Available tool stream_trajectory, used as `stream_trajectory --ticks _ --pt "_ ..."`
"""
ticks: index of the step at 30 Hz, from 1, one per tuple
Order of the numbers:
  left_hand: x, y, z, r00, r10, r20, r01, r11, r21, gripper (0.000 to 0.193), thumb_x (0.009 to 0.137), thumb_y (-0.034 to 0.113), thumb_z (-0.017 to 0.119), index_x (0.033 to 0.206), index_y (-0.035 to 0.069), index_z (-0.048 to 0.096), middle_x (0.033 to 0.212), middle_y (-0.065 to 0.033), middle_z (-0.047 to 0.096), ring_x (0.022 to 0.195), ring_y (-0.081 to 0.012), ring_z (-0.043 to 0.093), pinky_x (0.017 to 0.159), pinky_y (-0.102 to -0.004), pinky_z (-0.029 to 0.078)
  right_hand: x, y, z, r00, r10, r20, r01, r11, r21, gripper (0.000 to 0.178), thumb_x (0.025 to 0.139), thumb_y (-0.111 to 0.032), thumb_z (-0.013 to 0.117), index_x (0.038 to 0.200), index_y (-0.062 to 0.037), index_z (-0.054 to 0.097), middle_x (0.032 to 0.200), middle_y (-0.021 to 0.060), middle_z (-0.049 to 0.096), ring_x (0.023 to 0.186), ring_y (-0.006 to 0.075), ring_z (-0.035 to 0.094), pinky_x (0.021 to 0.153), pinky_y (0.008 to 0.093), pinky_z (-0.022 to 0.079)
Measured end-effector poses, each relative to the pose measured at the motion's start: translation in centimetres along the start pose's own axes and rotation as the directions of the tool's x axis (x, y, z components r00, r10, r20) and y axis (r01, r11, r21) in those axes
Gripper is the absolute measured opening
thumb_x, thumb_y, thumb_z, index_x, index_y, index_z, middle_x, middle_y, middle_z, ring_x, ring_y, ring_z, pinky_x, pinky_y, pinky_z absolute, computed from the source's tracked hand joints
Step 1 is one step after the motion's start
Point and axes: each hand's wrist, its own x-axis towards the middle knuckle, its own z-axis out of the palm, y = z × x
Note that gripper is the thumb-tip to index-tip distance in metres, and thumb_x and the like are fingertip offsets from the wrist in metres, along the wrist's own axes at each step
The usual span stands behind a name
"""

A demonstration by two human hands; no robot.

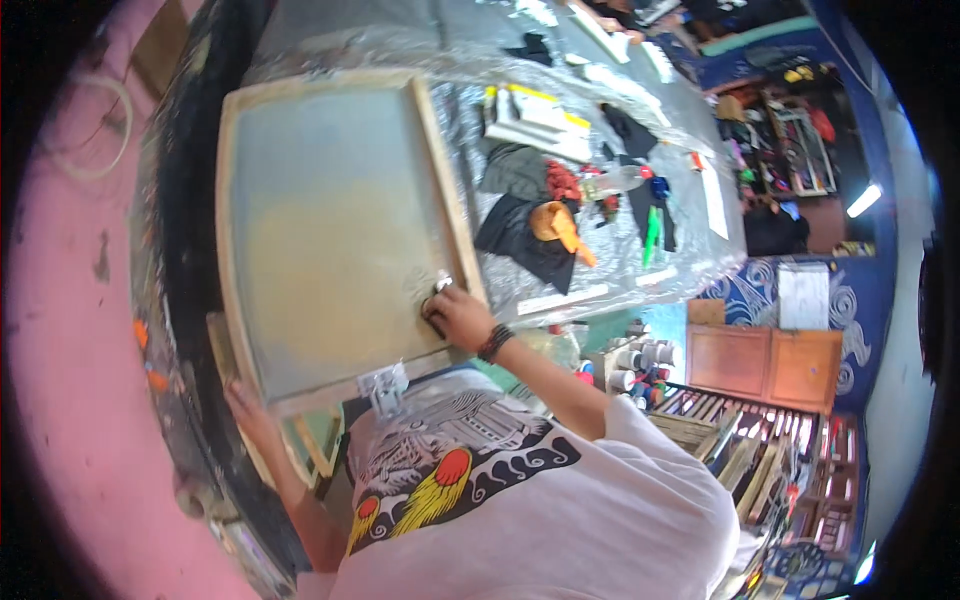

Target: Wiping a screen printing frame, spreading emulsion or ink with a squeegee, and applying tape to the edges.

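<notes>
A wood-framed mesh screen (340, 130) lies in front of me, its grey-blue mesh turning yellowish toward the middle and near part. My right hand (462, 318), with a dark bracelet at the wrist, is closed on a small dark wad, likely cloth (432, 312), pressed to the mesh near its lower right corner. Faint smear marks show on the mesh just beyond the fingers. At the screen's lower left corner, my left hand (252, 415) grips along the wooden edge; part of its fingers is hidden. A metal hinge clamp (384, 385) sits on the near rail.
Right of the screen, the plastic-covered table (560, 305) holds dark cloths (525, 240), an orange cloth (560, 228), a clear bottle (615, 181), a green tool (652, 235) and white-yellow packs (540, 120). Paint containers (640, 365) stand lower right. A pink wall (95, 350) rises on the left.
</notes>
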Motion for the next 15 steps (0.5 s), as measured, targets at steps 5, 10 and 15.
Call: stream_trajectory --ticks 5,10,15 --pt "1.3 0.4 -0.7 0.996 0.074 0.039 -0.076 0.996 0.037 0.054 0.108 0.042 0.036 0.135 -0.002 0.051 0.130 -0.0249 0.057 0.119 -0.0380 0.055 0.103 -0.0408 0.040 0.0 -0.4 -0.5 0.999 -0.025 -0.036 0.027 0.998 0.053 0.014 0.088 -0.014 0.065 0.100 -0.0085 0.063 0.096 0.0127 0.058 0.093 0.0343 0.061 0.080 0.0433 0.052" --pt "3.4 6.6 -1.0 0.959 0.282 0.038 -0.282 0.921 0.268 0.044 0.104 0.029 0.051 0.132 -0.005 0.053 0.112 -0.0178 0.060 0.101 -0.0296 0.059 0.090 -0.0393 0.046 0.1 -0.5 -0.5 0.998 0.022 -0.054 -0.020 0.999 0.029 0.014 0.088 -0.018 0.064 0.097 -0.0077 0.063 0.097 0.0129 0.058 0.091 0.0343 0.063 0.078 0.0442 0.053" --pt "6.2 21.7 -2.1 0.819 0.279 0.502 -0.489 0.797 0.354 0.041 0.096 0.019 0.063 0.132 0.001 0.055 0.096 -0.0127 0.059 0.079 -0.0267 0.059 0.075 -0.0373 0.049 0.1 -1.9 -0.8 0.990 0.110 -0.087 -0.111 0.994 -0.004 0.014 0.088 -0.021 0.063 0.094 -0.0078 0.063 0.095 0.0128 0.059 0.090 0.0336 0.063 0.076 0.0449 0.053"
